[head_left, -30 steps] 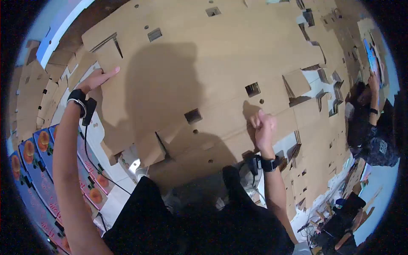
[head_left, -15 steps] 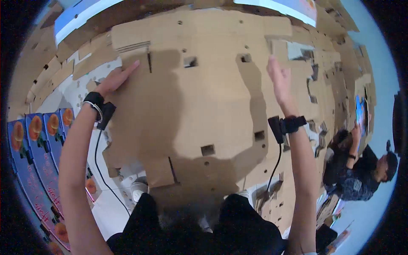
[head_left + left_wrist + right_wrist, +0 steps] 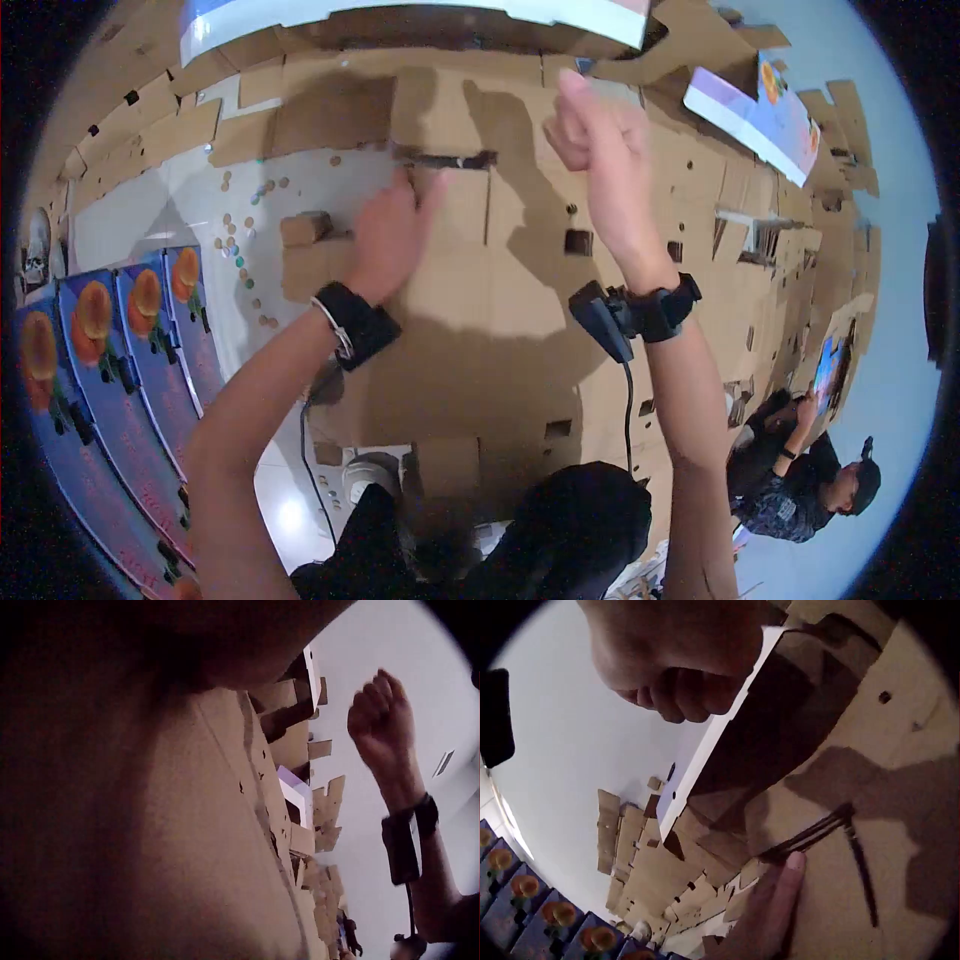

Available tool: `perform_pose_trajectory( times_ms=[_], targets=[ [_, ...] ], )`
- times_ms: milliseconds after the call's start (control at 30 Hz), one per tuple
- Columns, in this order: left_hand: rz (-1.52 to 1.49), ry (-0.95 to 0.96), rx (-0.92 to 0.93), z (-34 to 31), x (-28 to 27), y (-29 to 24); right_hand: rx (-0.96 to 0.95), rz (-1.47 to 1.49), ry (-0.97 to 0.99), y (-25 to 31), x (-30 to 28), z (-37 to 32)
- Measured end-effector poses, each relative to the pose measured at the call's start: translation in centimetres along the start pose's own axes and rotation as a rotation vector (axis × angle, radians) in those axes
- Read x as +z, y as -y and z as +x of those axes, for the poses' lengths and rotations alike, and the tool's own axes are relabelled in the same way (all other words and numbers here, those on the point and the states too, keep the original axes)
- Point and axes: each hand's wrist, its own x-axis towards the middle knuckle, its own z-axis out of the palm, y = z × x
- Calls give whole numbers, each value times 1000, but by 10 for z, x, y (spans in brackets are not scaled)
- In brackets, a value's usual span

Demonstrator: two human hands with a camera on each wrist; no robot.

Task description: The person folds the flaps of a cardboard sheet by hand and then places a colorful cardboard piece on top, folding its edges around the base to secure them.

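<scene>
In the head view my left hand (image 3: pixel 390 235) is over a large flattened cardboard sheet (image 3: pixel 440 285), its fingers close to a dark slot (image 3: pixel 450 160). From the right wrist view, one straight finger (image 3: pixel 787 881) of that hand lies along the cardboard beside the slot. My right hand (image 3: pixel 605 155) is raised above the sheet with the fingers curled in. Seen from the left wrist, the right hand (image 3: pixel 382 724) is a bare fist against the wall, with nothing in it. The left palm's underside is hidden.
Boxes with fruit pictures (image 3: pixel 140 400) stand at the left. Small round discs (image 3: pixel 240 260) are scattered on the pale floor. A white-edged box panel (image 3: pixel 420 25) crosses the far side, and another carton (image 3: pixel 755 115) is at the right. A person (image 3: pixel 800 480) with a phone is at the right.
The view has tilted forward. My right fist has risen and gone farther from my body. The left hand has shifted inward over the cardboard toward the slot.
</scene>
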Motion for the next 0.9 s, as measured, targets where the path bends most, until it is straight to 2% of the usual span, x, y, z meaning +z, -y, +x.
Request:
perform_pose_trajectory(
  times_ms=[33, 100, 167, 200, 267, 300, 333, 367, 500, 567, 600, 667, 700, 767, 833, 867, 900],
  targets=[
    [-1, -9, -11, 2, 1, 2, -53, -54, 34, 5, 13, 13],
    [55, -69, 89, 3, 2, 4, -96, -105, 97, 5, 43, 35],
    [23, -16, 36, 4, 0, 3, -260, 29, 140, -3, 72, 55],
    [1, 32, 8, 6, -4, 2, -244, 76, 201, -18, 77, 65],
    [-73, 22, 27, 5, -10, 2, -105, 11, 91, -106, 88, 77],
    [-139, 8, 54, 5, -13, 3, -107, 11, 190, -133, 91, 84],
    [-77, -82, 85, 5, -10, 5, -58, 15, 182, -126, 99, 84],
    [-78, -87, 71, 7, -5, 10, 5, 13, 169, -118, 101, 78],
    [-77, -44, 44, 6, -5, 3, 96, 132, 242, -82, 82, 78],
    [3, -34, -9, 6, 2, 5, -14, 105, 33, -54, 63, 61],
    [-7, -30, 0, 7, 4, 5, -28, 260, -1, -59, 51, 63],
    [-67, -20, -14, 5, 1, 5, 7, 299, -25, -97, 33, 75],
    [-56, -14, -6, 6, 0, 6, 28, 365, -21, -100, 37, 81],
    [4, 18, -15, 5, 2, 5, 11, 311, 18, -84, 24, 74],
    [50, 48, -42, 6, -4, 0, -273, 317, -51, -54, 1, 60],
    [94, 81, -75, 4, -4, -3, -270, 310, -67, -67, -11, 60],
    [93, 104, -51, 1, -1, -7, -177, 272, -94, -93, -25, 62]
  ],
)
